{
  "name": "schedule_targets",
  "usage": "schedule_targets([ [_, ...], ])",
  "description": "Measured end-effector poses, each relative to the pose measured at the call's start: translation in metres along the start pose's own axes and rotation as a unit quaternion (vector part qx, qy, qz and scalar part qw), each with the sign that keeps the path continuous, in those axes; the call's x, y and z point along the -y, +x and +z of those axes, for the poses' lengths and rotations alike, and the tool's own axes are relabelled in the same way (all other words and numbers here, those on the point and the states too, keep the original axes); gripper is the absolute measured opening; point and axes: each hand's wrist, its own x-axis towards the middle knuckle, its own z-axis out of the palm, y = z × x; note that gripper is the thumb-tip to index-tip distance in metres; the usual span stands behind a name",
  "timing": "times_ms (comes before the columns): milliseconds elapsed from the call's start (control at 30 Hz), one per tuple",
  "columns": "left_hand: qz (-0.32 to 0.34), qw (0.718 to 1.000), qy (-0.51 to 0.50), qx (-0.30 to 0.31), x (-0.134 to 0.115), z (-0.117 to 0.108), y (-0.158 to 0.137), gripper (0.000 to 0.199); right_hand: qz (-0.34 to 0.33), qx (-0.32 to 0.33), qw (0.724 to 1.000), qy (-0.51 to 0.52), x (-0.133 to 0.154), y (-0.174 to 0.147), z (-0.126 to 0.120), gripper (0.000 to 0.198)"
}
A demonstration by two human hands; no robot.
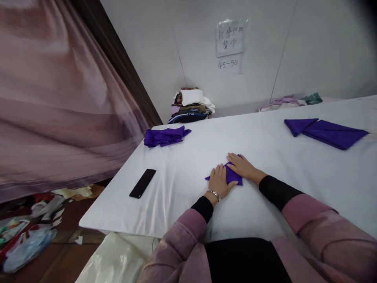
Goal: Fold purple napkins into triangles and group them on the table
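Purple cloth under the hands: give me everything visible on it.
The purple cloth looks like plain woven fabric, without a visible pattern, apparently folded into a small, flat, angular piece. One narrow point sticks out beyond the left hand, and a corner shows between the two wrists. It lies on the white table covering. The left hand rests on its left part, the right hand on its upper right. Its full outline and fold layers are hidden.

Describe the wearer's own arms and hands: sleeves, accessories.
Mottled dusty-pink fabric sleeves with plain pink cuffs, over close-fitting black fabric undersleeves, both sides. Ungloved left hand with a silver-coloured bracelet at the wrist; ungloved right hand, no bracelet visible.
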Motion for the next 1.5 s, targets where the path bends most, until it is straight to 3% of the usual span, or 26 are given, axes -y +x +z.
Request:
schedule_targets([
  [367, 0.006, 1.000, -0.002, -0.001, -0.001, -0.002, -0.001, 0.094, 0.026, 0.034, 0.999, 0.016, -0.021, 0.002, -0.008, 0.064],
  [800, -0.010, 0.998, -0.035, 0.047, -0.005, -0.015, 0.000, 0.098, 0.022, 0.040, 0.999, 0.012, -0.027, 0.004, -0.012, 0.063],
  [933, -0.007, 0.997, -0.049, 0.051, -0.002, -0.016, 0.000, 0.093, 0.020, 0.037, 0.999, 0.001, -0.029, 0.004, -0.010, 0.064],
  [1167, 0.057, 0.993, -0.090, 0.046, 0.012, -0.018, -0.002, 0.071, 0.014, 0.032, 0.999, 0.003, -0.032, 0.006, -0.006, 0.063],
  [1400, 0.050, 0.994, -0.090, 0.040, 0.013, -0.015, 0.000, 0.060, 0.022, 0.051, 0.998, 0.026, -0.031, 0.007, -0.010, 0.066],
  [1500, 0.033, 0.990, -0.134, 0.035, 0.015, -0.017, 0.003, 0.056, 0.025, 0.068, 0.997, 0.041, -0.031, 0.006, -0.014, 0.067],
])
